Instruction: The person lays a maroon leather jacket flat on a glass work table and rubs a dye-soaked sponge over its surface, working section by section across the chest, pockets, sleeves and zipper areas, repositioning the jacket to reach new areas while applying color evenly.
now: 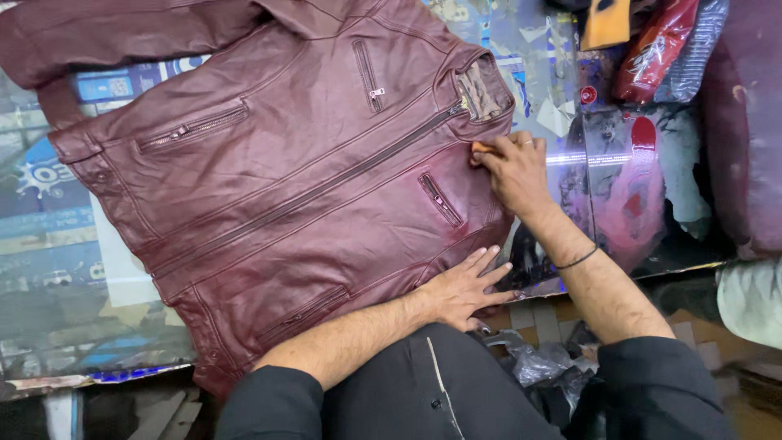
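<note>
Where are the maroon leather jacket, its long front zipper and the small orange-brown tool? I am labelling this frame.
maroon leather jacket point(269, 155), head view, on the chest panel.
long front zipper point(326, 183), head view, midway along the teeth.
small orange-brown tool point(482, 147), head view, on the end showing beside the right hand's fingertips.

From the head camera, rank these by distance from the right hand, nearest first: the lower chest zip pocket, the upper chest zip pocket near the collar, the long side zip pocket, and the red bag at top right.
From the right hand:
1. Lower chest zip pocket, just left of the hand on the maroon jacket.
2. Upper chest zip pocket, up and left, and red bag, up and right: too close to call.
3. Long side zip pocket, far left.
</note>
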### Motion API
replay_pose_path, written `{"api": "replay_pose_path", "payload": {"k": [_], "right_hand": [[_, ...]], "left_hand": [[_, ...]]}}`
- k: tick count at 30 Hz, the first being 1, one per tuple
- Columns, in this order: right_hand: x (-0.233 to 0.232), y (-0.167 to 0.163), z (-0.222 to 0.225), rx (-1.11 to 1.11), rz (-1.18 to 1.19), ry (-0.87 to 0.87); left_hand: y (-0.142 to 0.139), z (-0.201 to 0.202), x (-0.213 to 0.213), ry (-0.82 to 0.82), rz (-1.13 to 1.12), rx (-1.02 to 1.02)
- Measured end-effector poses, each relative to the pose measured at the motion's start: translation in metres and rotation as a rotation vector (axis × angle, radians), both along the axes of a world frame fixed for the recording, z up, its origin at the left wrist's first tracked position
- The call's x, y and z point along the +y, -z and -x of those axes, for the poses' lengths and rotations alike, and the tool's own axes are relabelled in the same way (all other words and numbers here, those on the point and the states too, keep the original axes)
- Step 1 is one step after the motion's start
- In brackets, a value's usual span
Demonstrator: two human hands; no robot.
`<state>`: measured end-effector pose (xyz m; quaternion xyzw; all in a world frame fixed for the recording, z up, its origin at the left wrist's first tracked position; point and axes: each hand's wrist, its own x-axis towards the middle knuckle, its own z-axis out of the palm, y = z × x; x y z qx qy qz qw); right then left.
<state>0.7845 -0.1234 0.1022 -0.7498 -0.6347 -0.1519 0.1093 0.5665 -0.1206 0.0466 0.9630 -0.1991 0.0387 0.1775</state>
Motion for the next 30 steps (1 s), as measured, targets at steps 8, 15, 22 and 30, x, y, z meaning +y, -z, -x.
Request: {"api": "replay_pose_path", "payload": {"k": [8, 15, 22, 30], "right_hand": [[0.03, -0.003, -0.003, -0.039, 0.002, -0.15], [-0.007, -0.015, -0.014, 0.019, 0.202, -0.052], [-0.012, 0.001, 0.017, 0.059, 0.036, -0.031], [0.032, 0.036, 0.067, 0.267, -0.21, 0.233]], "left_hand": [[0.01, 0.001, 0.002, -0.02, 0.182, -0.012], [0.011, 0.0, 0.001, -0.075, 0.298, -0.001], [0.001, 0.0, 0.006, -0.057, 0.374, 0.089], [0.003, 0.005, 0.012, -0.058, 0.459, 0.013]]}}
